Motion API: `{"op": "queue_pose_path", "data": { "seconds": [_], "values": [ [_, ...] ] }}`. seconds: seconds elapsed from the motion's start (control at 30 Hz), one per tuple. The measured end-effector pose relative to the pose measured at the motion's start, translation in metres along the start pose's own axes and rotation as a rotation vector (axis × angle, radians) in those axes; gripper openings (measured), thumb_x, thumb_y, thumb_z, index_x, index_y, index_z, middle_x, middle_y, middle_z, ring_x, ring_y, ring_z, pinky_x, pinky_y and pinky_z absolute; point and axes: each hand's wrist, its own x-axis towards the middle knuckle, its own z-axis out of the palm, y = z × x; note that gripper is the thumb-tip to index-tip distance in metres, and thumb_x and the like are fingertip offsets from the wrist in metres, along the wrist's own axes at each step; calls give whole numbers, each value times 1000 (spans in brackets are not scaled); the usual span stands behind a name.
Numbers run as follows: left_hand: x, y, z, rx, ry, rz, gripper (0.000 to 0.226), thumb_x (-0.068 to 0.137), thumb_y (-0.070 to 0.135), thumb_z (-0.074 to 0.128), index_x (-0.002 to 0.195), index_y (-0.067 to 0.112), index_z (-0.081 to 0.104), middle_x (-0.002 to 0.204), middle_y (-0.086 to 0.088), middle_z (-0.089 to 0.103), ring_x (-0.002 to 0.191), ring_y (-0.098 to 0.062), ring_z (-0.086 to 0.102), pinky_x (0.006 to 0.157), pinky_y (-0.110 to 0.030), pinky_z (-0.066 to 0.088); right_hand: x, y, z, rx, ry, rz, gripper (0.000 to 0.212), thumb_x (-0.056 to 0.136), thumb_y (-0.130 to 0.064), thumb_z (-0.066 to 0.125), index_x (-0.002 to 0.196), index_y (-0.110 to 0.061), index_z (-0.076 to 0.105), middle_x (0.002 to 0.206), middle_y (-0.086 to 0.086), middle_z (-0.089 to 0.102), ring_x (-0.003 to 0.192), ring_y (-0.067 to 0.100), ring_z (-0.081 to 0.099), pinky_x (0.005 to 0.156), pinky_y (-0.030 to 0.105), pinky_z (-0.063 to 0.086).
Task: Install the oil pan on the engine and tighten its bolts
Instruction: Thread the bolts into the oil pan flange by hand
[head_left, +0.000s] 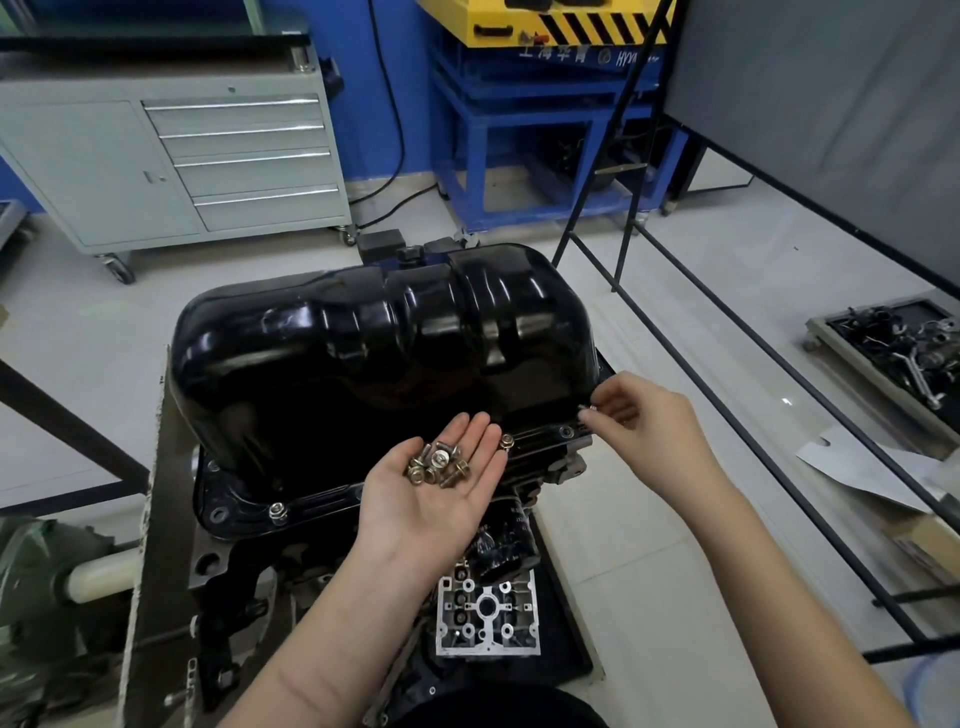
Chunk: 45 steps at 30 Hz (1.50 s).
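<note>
Workshop floor behind, our oil pan (384, 343) sits on the engine (228, 577); our flat left hand (431, 499) cups loose bolts (439, 463); our right hand (641, 421) pinches one bolt (586, 413) at its flange.

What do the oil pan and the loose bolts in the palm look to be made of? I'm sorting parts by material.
Oil pan: probably pressed sheet metal with glossy black paint; it shows sharp reflections and stamped ribs. Bolts in the left hand: metal, seemingly yellowish-plated, with shiny golden washers and heads.

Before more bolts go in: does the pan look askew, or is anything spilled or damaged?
Nothing stands out. The oil pan sits flat on the engine; two bolts stand in the near flange, spare bolts lie in the left hand.
</note>
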Motion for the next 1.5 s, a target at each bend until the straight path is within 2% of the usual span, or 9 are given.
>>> {"op": "queue_pose_path", "data": {
  "seconds": [0.07, 0.17, 0.43, 0.6, 0.83, 0.93, 1.07, 1.23, 1.5],
  "values": [
    [0, 1, -1, -3, 7, 2, 56, 95, 24, 34, 70, -9, 71, 92, -20, 70, 77, -32, 68, 71, -43, 48, 5, 3, 2, -130, -43, -59, 5, 81, -14, 68, 85, -15, 65, 72, -3, 60, 68, 13, 55, 61, 8, 37],
    [0, 2, -2, -10, 14, 2, 56, 95, 24, 34, 70, -9, 71, 91, -21, 70, 77, -32, 68, 70, -42, 49, 7, 5, 7, -222, -76, -115, 13, 82, -14, 67, 93, -9, 69, 76, -1, 61, 70, 13, 53, 63, 12, 33],
    [2, 0, -5, -8, 22, -7, 57, 95, 24, 34, 69, -9, 71, 90, -20, 70, 74, -32, 69, 69, -42, 49, 5, 6, 11, -217, -101, -123, 16, 82, -17, 66, 96, -12, 70, 77, -3, 63, 70, 14, 56, 65, 18, 39],
    [3, 0, -5, -8, 25, -6, 57, 95, 24, 33, 69, -9, 71, 89, -21, 70, 74, -32, 69, 69, -42, 48, 4, 6, 12, -277, -109, -162, 17, 84, -20, 65, 98, -13, 70, 87, 2, 66, 81, 18, 57, 75, 33, 46],
    [4, 0, -6, -10, 27, -9, 56, 95, 24, 34, 70, -10, 71, 90, -21, 70, 73, -32, 69, 69, -42, 48, 9, 5, 9, -410, -187, -178, 19, 88, -18, 57, 104, -13, 67, 95, 3, 63, 93, 20, 56, 79, 30, 43],
    [4, 0, -6, -10, 27, -14, 56, 95, 24, 34, 70, -9, 71, 90, -21, 70, 74, -32, 69, 70, -42, 48, 8, 4, 11, -458, -154, -171, 18, 90, -25, 55, 98, -12, 65, 92, 1, 59, 92, 19, 55, 73, 30, 44],
    [5, 0, -6, -4, 25, -19, 57, 95, 25, 33, 69, -9, 71, 89, -21, 70, 74, -32, 69, 69, -42, 48, 7, 1, 18, -595, -83, -140, 29, 90, -40, 51, 84, -12, 57, 82, -4, 47, 89, 18, 51, 60, 26, 34],
    [5, 2, -7, -8, 30, -19, 56, 95, 25, 34, 70, -9, 71, 90, -20, 70, 74, -32, 69, 69, -42, 48, 5, 1, 17, -539, -60, -82, 34, 84, -44, 58, 93, -11, 60, 93, 1, 56, 93, 18, 52, 65, 29, 43],
    [5, 2, -7, -4, 33, -28, 56, 95, 24, 34, 70, -9, 71, 90, -20, 70, 73, -32, 69, 69, -42, 49, 1, 0, 18, -379, -53, -55, 18, 88, -25, 56, 95, -13, 67, 87, 0, 53, 89, 20, 54, 73, 31, 45]
  ]
}}
